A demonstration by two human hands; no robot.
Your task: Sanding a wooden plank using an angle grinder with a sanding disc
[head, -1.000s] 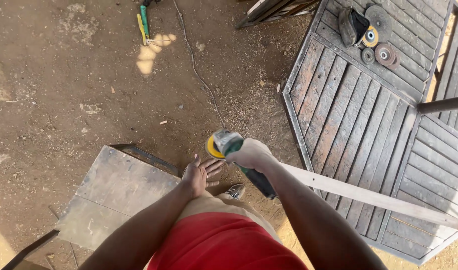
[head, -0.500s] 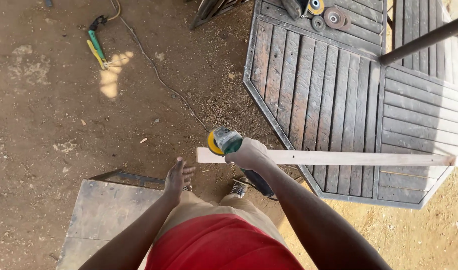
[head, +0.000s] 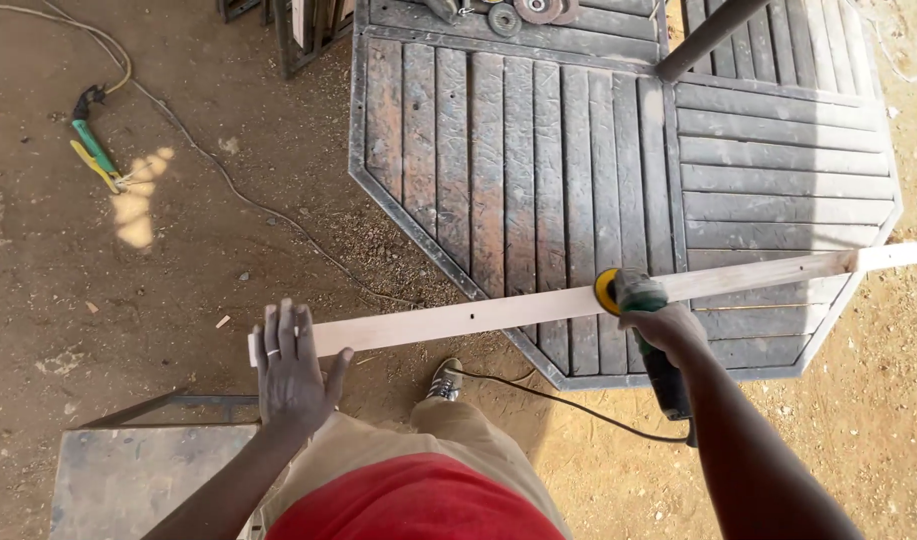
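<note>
The left hand (head: 293, 368) is pressing flat, fingers spread, on the end of the wooden strip (head: 538, 305) lying across the slatted panel (head: 618, 150). The right hand (head: 663, 328) is clamping its grip around the sander (head: 633, 295), sanding the strip.

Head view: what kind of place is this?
Likely an outdoor woodworking yard. The ground is bare dirt, a large slatted wood panel lies on it, and the right hand holds a corded sander against a long strip that the left hand steadies.
</note>
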